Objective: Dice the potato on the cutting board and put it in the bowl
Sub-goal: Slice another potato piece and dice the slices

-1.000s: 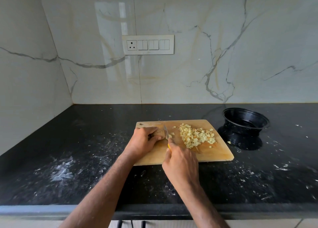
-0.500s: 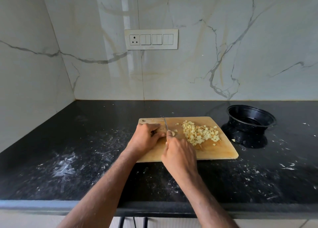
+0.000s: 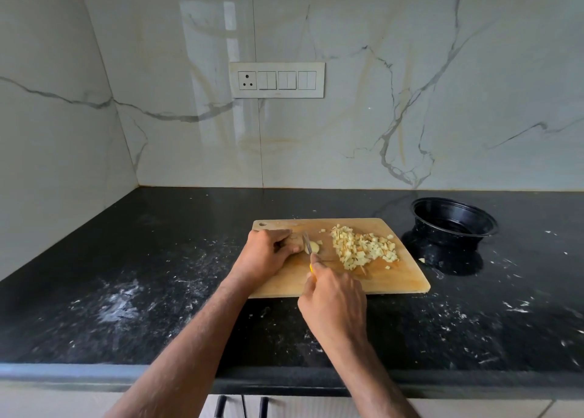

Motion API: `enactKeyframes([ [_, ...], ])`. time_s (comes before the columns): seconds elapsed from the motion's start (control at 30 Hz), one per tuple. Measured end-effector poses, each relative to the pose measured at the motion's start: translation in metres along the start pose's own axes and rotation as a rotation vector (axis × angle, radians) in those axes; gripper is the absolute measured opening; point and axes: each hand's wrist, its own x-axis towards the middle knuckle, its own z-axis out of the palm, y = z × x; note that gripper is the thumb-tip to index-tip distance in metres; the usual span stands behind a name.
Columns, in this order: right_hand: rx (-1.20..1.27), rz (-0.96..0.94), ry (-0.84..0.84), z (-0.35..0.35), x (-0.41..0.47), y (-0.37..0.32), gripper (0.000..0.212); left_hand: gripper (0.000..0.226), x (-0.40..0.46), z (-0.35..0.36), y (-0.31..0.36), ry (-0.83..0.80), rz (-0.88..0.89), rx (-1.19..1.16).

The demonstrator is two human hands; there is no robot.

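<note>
Head cam: black tabletop (image 3: 158, 291) w/ white specks. Wood cutting board (image 3: 395, 278) under both hands. Black bowl (image 3: 455, 228) sits far right of the fingers, off the board. Left hand (image 3: 265, 253) fingers curl on the potato (image 3: 295, 244). Right hand (image 3: 335, 297) fingers grip the knife (image 3: 307, 242), blade beside the potato. Diced bits (image 3: 363, 247) piled right of the knife.

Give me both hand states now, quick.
Left hand: fingers curled on the potato, holding it on the board.
Right hand: closed around the knife.
</note>
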Motion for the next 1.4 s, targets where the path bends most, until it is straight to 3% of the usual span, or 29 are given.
enactKeyframes([
  [0.1, 0.009, -0.030, 0.010, 0.002, 0.011, -0.006, 0.046, 0.029, 0.000, -0.001, -0.001, -0.006, 0.020, -0.008],
  [0.27, -0.009, -0.050, 0.019, 0.007, 0.022, -0.007, 0.044, 0.034, 0.001, -0.001, 0.001, 0.003, 0.031, -0.019],
  [0.43, -0.038, -0.062, 0.015, 0.008, 0.023, -0.007, 0.044, 0.016, 0.002, -0.001, 0.000, -0.031, 0.038, -0.008],
  [0.83, -0.059, -0.086, -0.022, 0.008, 0.030, -0.011, 0.046, 0.038, 0.003, -0.003, 0.001, -0.023, 0.030, -0.012],
  [1.07, -0.058, -0.034, -0.116, 0.012, 0.012, -0.011, 0.033, 0.031, 0.004, 0.000, -0.001, 0.002, 0.023, -0.012],
  [1.2, -0.020, -0.001, -0.135, 0.008, 0.003, -0.004, 0.037, 0.038, 0.004, -0.001, -0.001, -0.005, 0.007, -0.006],
  [1.4, -0.001, 0.021, 0.004, 0.002, -0.003, -0.006, 0.045, 0.021, 0.003, -0.001, -0.003, -0.035, 0.031, 0.024],
])
